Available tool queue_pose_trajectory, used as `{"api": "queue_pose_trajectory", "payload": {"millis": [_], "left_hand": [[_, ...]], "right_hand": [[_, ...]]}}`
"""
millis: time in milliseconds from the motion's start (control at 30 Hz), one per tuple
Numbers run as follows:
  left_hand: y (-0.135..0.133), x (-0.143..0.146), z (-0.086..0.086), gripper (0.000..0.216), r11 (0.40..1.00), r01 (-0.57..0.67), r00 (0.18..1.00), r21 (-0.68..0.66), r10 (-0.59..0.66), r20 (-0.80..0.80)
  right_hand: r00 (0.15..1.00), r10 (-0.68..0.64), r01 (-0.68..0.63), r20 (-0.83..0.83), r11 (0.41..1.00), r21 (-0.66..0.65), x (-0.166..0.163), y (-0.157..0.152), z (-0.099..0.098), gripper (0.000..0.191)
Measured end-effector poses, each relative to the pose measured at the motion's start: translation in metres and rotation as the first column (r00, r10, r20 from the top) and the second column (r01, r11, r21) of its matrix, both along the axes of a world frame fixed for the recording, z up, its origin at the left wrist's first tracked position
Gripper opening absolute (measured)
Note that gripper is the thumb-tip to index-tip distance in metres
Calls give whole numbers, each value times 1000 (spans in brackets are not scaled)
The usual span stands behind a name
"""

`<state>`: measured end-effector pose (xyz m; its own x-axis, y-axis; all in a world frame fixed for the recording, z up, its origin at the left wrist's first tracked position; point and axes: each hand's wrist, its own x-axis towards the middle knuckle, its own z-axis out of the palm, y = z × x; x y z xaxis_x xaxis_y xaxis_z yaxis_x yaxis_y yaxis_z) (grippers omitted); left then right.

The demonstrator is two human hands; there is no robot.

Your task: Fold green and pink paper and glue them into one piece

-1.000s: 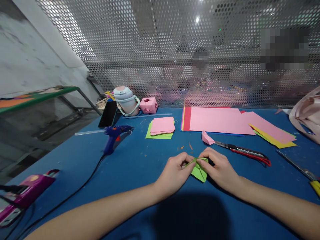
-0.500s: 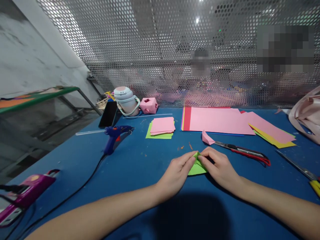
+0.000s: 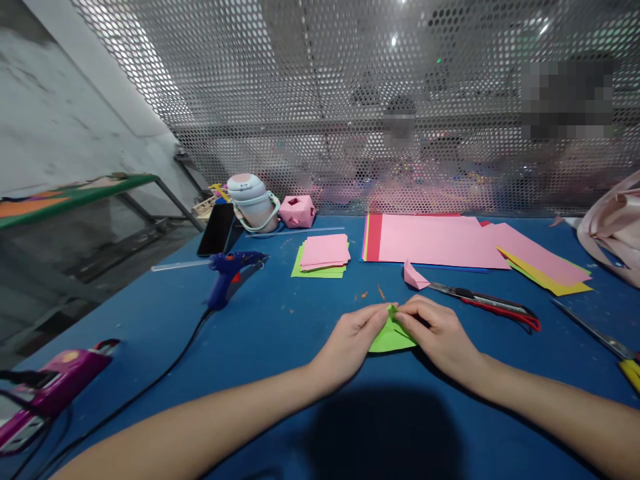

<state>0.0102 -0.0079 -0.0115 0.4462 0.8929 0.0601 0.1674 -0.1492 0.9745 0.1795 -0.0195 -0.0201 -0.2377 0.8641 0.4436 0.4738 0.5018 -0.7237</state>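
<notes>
A partly folded piece of green paper (image 3: 391,339) lies between my hands on the blue table (image 3: 270,347). My left hand (image 3: 354,339) pinches its upper left edge between thumb and fingers. On the other side, my right hand (image 3: 436,331) grips the upper right part, thumb and fingertips meeting near the raised top fold. The fingers cover part of the folds. Just beyond my right hand sits a small folded pink paper piece (image 3: 415,276), its tip touching the blade of a utility knife (image 3: 483,301).
Pink and green paper squares (image 3: 325,252) are stacked ahead. Behind lie large coloured sheets (image 3: 430,239). To the left are a blue glue gun (image 3: 227,277), a phone (image 3: 218,229), a flask (image 3: 254,203), a pink paper polyhedron (image 3: 298,211) and a purple power strip (image 3: 57,390). Scissors (image 3: 607,341) lie right.
The left thumb and fingers have shifted slightly on the green paper, and its top fold looks narrower and more creased. More of its lower left part shows. The right hand has barely moved.
</notes>
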Motion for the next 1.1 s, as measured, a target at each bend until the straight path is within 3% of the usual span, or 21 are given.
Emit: {"api": "queue_pose_trajectory", "payload": {"millis": [267, 600, 1100], "left_hand": [[1, -1, 1, 35, 1000, 28, 999, -11, -28, 21], [2, -1, 1, 31, 997, 61, 998, 43, -62, 13], [4, -4, -3, 32, 979, 113, 993, 171, -104, -61]], "right_hand": [[997, 74, -76, -26, 995, -63, 3, -2, 3, 26], [983, 127, -154, -136, 966, -209, 4, 2, 6, 26], [980, 134, -164, -148, 963, -213, 3, 2, 9, 24]]}}
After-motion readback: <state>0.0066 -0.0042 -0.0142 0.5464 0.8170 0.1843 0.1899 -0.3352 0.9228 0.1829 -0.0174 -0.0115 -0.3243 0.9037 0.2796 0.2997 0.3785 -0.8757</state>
